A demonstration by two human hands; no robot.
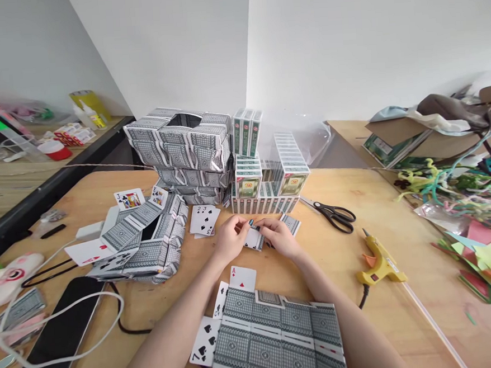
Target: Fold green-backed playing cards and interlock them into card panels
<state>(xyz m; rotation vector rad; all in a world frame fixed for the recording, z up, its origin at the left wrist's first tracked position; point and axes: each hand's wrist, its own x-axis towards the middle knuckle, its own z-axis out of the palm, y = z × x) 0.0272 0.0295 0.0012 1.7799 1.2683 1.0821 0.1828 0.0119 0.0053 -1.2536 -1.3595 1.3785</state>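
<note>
My left hand (233, 236) and my right hand (281, 236) come together above the table, both closed on a playing card (253, 239) whose white face shows between them. Beside my right hand lies another card, back up (291, 224). To the left of my left hand rests a small pile of face-up cards (204, 219). Below my hands, between my forearms, sits a panel of joined playing cards (277, 339), mostly backs up. An ace of diamonds (242, 278) and a seven of spades (204, 341) stick out from its edge.
Boxes made of cards (184, 149) stack at the back, beside packed card decks (249, 183). Another card structure (149, 247) sits left. Scissors (334, 214) and a yellow glue gun (381, 261) lie right. A phone (58, 337) and white cable are at left.
</note>
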